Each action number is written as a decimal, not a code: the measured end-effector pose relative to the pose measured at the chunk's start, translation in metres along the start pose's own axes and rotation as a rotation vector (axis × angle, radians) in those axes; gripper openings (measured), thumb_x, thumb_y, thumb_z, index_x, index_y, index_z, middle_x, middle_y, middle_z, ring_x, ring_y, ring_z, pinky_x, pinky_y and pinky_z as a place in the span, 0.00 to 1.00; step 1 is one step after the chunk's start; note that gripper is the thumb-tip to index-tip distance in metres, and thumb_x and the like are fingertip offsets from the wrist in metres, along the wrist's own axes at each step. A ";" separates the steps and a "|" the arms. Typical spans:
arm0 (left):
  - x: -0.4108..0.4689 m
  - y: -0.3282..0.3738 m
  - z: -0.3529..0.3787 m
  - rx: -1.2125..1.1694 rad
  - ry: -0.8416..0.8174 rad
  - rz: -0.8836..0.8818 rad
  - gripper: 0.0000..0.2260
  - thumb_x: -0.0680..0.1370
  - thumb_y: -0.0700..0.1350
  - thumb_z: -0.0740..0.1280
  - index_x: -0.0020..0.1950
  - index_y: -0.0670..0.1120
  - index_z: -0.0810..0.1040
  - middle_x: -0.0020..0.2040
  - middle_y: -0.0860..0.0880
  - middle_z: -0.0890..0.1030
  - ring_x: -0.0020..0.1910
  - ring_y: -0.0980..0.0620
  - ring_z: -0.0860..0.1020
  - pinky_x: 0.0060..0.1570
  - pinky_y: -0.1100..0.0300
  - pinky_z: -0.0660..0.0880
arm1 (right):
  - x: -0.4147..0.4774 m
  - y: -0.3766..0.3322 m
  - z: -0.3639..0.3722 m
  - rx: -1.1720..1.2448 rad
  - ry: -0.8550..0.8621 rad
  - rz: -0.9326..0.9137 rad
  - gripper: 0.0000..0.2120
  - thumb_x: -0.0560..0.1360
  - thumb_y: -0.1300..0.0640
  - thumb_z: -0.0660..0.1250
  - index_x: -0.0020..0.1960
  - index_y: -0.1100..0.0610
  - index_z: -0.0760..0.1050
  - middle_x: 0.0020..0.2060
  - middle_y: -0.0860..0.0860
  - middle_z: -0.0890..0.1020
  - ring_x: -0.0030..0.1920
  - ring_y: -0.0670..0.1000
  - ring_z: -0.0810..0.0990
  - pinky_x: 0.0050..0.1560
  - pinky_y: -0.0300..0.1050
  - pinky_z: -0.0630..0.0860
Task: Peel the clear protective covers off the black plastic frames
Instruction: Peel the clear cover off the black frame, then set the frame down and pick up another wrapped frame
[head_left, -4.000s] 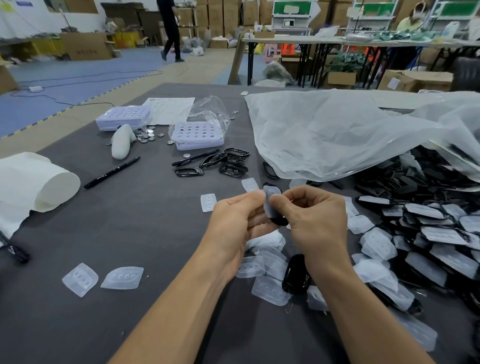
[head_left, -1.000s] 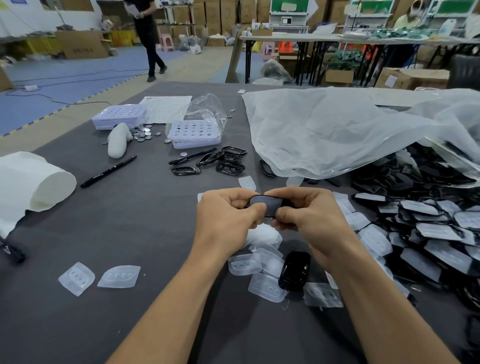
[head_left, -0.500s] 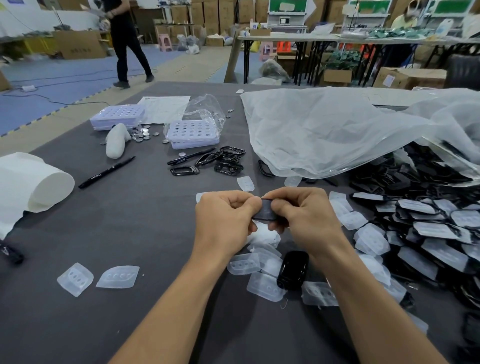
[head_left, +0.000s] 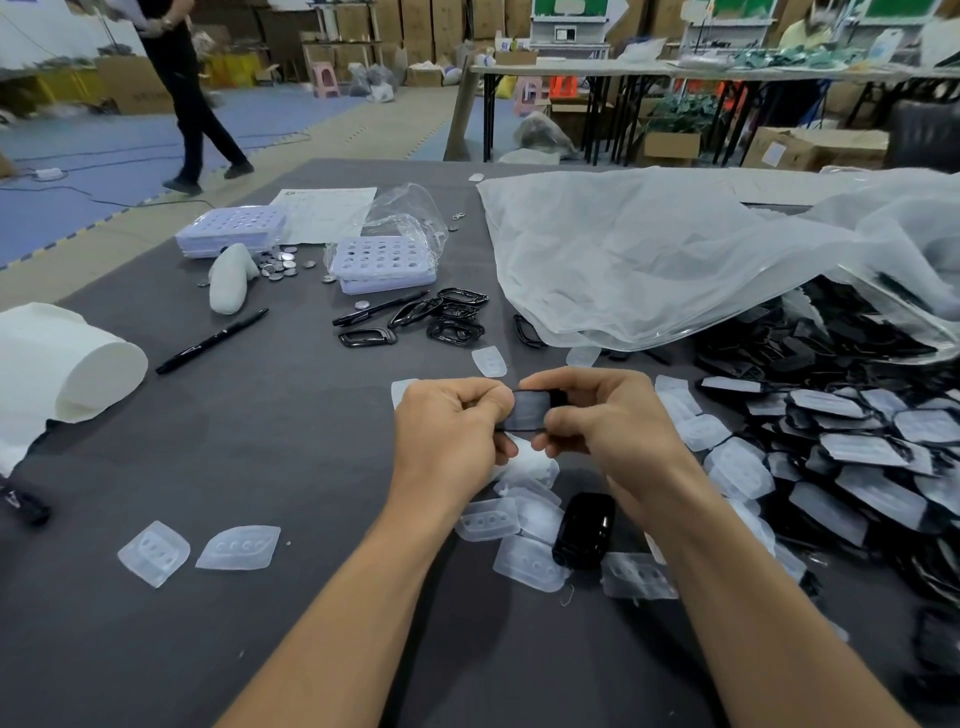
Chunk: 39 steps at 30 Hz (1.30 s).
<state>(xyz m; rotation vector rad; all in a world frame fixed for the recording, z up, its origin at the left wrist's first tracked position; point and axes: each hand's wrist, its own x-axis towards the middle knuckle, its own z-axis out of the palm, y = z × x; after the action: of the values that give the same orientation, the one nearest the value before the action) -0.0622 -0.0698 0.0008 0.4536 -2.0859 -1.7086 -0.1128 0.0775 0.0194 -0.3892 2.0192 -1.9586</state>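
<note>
I hold one black plastic frame (head_left: 529, 410) with a clear cover on it, level between both hands above the grey table (head_left: 260, 447). My left hand (head_left: 447, 436) pinches its left end and my right hand (head_left: 608, 421) pinches its right end, fingers curled round it. Loose clear covers (head_left: 524, 525) lie under my hands. A bare glossy black piece (head_left: 584, 530) lies among them. A heap of covered black frames (head_left: 852, 447) fills the right side. Several bare black frames (head_left: 447, 317) lie further back.
A big clear plastic bag (head_left: 675, 249) drapes over the heap at the right. Two loose covers (head_left: 197, 551) lie at the left front. A black marker (head_left: 210, 341), a white paper roll (head_left: 67, 364), purple trays (head_left: 384, 262) and coins (head_left: 280, 265) sit at the back left. A person (head_left: 192, 88) walks beyond the table.
Four seconds ago the frame stood upright between my fingers; I have turned it level and keep both ends pinched. The person in the background has walked closer, to the left.
</note>
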 end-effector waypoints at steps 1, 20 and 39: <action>0.000 -0.001 0.000 0.002 0.002 -0.009 0.13 0.79 0.38 0.70 0.35 0.40 0.83 0.26 0.42 0.78 0.24 0.52 0.79 0.27 0.61 0.75 | 0.000 -0.001 -0.001 0.012 0.019 0.009 0.21 0.70 0.78 0.63 0.43 0.56 0.87 0.30 0.56 0.83 0.31 0.54 0.82 0.35 0.42 0.80; -0.015 0.004 0.007 0.270 0.010 0.152 0.09 0.76 0.50 0.72 0.55 0.59 0.87 0.44 0.67 0.85 0.47 0.67 0.82 0.54 0.64 0.78 | -0.029 -0.032 -0.098 -0.926 0.231 -0.067 0.16 0.70 0.58 0.78 0.57 0.49 0.86 0.54 0.44 0.87 0.51 0.41 0.82 0.46 0.20 0.70; -0.013 -0.015 0.019 0.810 -0.176 0.408 0.14 0.81 0.40 0.64 0.61 0.53 0.84 0.59 0.56 0.83 0.63 0.50 0.77 0.71 0.54 0.64 | 0.008 -0.031 -0.131 -1.105 0.182 0.076 0.17 0.76 0.57 0.68 0.64 0.51 0.82 0.59 0.50 0.85 0.55 0.52 0.82 0.52 0.40 0.72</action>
<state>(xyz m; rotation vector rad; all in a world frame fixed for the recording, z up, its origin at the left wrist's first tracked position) -0.0606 -0.0502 -0.0189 0.0723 -2.7123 -0.6518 -0.1725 0.1937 0.0537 -0.3393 3.0090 -0.6681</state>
